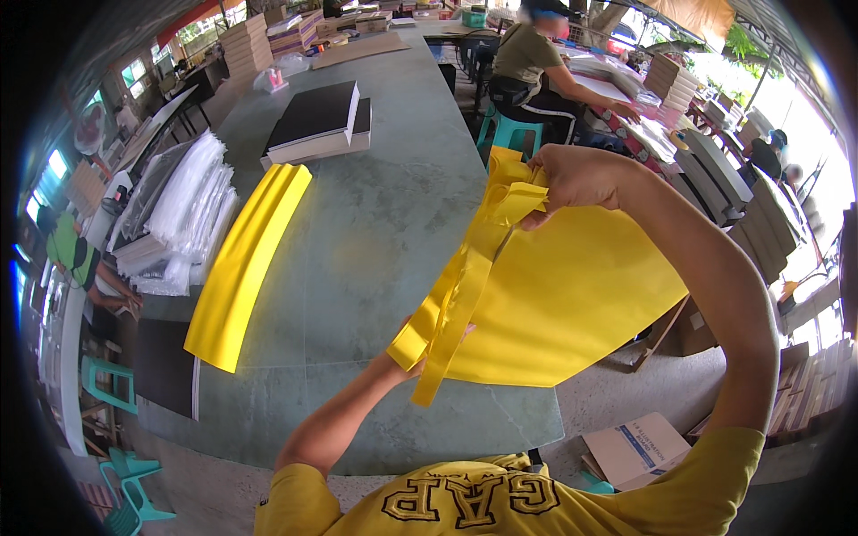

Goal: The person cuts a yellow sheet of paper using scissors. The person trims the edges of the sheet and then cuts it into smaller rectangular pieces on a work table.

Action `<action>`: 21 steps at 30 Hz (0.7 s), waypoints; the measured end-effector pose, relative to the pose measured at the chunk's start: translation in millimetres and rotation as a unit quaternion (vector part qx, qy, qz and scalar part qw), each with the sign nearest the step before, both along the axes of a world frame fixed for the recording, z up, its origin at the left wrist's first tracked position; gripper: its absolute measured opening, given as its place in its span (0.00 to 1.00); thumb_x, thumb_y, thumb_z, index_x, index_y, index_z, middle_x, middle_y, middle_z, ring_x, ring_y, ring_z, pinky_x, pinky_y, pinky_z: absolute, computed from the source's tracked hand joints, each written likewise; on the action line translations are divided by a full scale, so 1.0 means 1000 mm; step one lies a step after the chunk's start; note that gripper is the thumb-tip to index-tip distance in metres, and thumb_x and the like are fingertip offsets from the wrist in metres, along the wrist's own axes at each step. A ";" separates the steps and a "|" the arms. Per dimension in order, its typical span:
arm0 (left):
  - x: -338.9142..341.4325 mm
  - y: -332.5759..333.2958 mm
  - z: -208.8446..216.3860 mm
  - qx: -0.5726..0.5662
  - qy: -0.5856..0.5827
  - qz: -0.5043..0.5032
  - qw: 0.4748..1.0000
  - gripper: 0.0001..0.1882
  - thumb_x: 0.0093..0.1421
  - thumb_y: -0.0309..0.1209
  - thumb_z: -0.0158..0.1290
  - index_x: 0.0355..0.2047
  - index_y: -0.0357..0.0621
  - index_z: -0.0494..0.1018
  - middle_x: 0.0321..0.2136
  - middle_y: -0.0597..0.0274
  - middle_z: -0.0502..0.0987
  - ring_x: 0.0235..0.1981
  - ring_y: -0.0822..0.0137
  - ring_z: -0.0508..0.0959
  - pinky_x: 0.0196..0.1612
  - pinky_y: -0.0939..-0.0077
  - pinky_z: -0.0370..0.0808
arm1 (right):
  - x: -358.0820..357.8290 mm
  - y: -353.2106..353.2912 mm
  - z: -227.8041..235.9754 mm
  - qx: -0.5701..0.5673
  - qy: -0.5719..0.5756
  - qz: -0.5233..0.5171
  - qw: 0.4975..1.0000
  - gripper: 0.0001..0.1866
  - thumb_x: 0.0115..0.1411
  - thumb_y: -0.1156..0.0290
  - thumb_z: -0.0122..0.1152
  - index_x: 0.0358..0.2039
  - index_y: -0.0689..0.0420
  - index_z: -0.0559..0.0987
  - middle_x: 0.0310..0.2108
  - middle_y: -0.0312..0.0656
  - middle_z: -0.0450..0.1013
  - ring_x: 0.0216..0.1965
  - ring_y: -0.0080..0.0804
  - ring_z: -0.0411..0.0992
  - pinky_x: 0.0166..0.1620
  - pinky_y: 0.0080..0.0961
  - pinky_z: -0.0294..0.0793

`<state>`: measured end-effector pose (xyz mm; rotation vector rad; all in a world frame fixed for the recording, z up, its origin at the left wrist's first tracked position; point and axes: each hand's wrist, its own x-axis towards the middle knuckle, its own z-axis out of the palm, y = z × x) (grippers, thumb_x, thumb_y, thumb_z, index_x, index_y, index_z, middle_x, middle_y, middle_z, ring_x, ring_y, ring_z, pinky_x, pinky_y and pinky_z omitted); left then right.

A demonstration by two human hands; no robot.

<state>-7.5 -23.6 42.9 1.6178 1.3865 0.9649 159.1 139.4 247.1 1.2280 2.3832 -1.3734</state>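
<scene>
A large yellow sheet (563, 295) is held up slantwise over the table's right edge, with narrow yellow strips (460, 286) along its left side. My left hand (468, 331) is closed on the near end of the strips, mostly hidden behind them. At the far end my right hand (576, 183) grips the sheet's edge with curled fingers, beside folded strip ends. A thin grey line shows below these fingers; whether it is a blade or a gap I cannot tell. Left of my hands, a stack of long yellow strips (250, 263) lies on the table.
The grey-green table (375, 304) holds black-covered books (313, 121), a pile of clear plastic sleeves (183, 214) and a dark board (168, 362). Right of it sits a person (527, 71) on a green stool (511, 132). A cardboard box (639, 447) stands low at the right.
</scene>
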 end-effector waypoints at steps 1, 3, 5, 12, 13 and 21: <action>-0.001 0.000 0.000 -0.001 0.007 -0.004 1.000 0.15 0.57 0.39 0.52 0.38 0.42 0.67 0.27 0.65 0.70 0.28 0.70 0.69 0.32 0.70 0.68 | 0.000 0.001 -0.001 -0.012 0.005 -0.004 1.000 0.20 0.41 0.76 0.70 0.37 0.65 0.76 0.30 0.40 0.76 0.30 0.24 0.74 0.34 0.21 0.72; -0.002 -0.001 -0.002 -0.004 0.021 -0.012 1.000 0.16 0.57 0.40 0.52 0.38 0.42 0.67 0.28 0.65 0.70 0.29 0.69 0.69 0.32 0.70 0.68 | 0.000 0.001 -0.001 -0.018 0.012 -0.001 1.000 0.20 0.41 0.76 0.70 0.37 0.65 0.76 0.31 0.39 0.76 0.30 0.24 0.74 0.35 0.21 0.72; 0.000 0.000 -0.006 -0.006 0.001 -0.002 1.000 0.16 0.57 0.40 0.52 0.38 0.42 0.67 0.28 0.65 0.70 0.29 0.69 0.69 0.32 0.70 0.68 | 0.001 0.000 -0.001 -0.013 0.018 0.009 1.000 0.20 0.41 0.75 0.70 0.37 0.65 0.76 0.31 0.39 0.76 0.31 0.24 0.74 0.35 0.21 0.72; -0.001 0.002 0.002 -0.017 0.036 0.016 0.999 0.16 0.56 0.41 0.54 0.37 0.42 0.67 0.25 0.67 0.69 0.27 0.71 0.68 0.29 0.71 0.68 | -0.004 -0.004 0.001 0.010 0.017 0.032 0.999 0.21 0.40 0.73 0.71 0.36 0.65 0.76 0.30 0.39 0.76 0.31 0.24 0.74 0.37 0.21 0.71; -0.003 0.003 0.002 -0.022 0.016 0.011 1.000 0.16 0.56 0.41 0.54 0.36 0.42 0.67 0.24 0.68 0.69 0.26 0.72 0.68 0.28 0.72 0.67 | -0.004 -0.004 0.002 0.017 0.011 0.031 0.999 0.21 0.40 0.73 0.71 0.36 0.65 0.76 0.30 0.39 0.76 0.31 0.24 0.74 0.36 0.21 0.71; -0.007 0.002 -0.013 0.016 -0.044 0.011 0.999 0.13 0.55 0.39 0.55 0.30 0.42 0.70 0.20 0.70 0.67 0.22 0.75 0.66 0.24 0.75 0.65 | -0.005 -0.006 -0.001 0.071 0.018 0.055 0.996 0.22 0.40 0.72 0.71 0.36 0.66 0.75 0.31 0.39 0.76 0.31 0.23 0.73 0.36 0.20 0.71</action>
